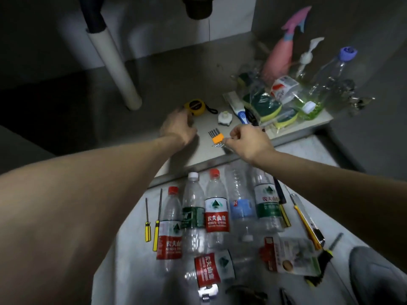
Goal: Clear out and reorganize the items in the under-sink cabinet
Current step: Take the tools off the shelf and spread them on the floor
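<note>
Inside the under-sink cabinet [176, 69], a yellow tape measure [196, 106] lies on the grey floor. My left hand [178, 127] is against its near-left corner, knuckles toward me and fingers hidden, so the grip is unclear. To the right, my right hand [250, 143] pinches the near metal ends of an orange bit set [216, 138], a small holder with several steel bits, low over the cabinet floor. A small white plastic part [224, 118] lies between the tape measure and a blue-and-white tube [241, 113].
A white drain pipe [119, 69] stands at the left of the cabinet. At the right sit bagged sponges [264, 104], a pink spray bottle [278, 58] and clear bottles [330, 71]. On the floor outside lie several water bottles [217, 208], two yellow screwdrivers [148, 223] and a utility knife [307, 221].
</note>
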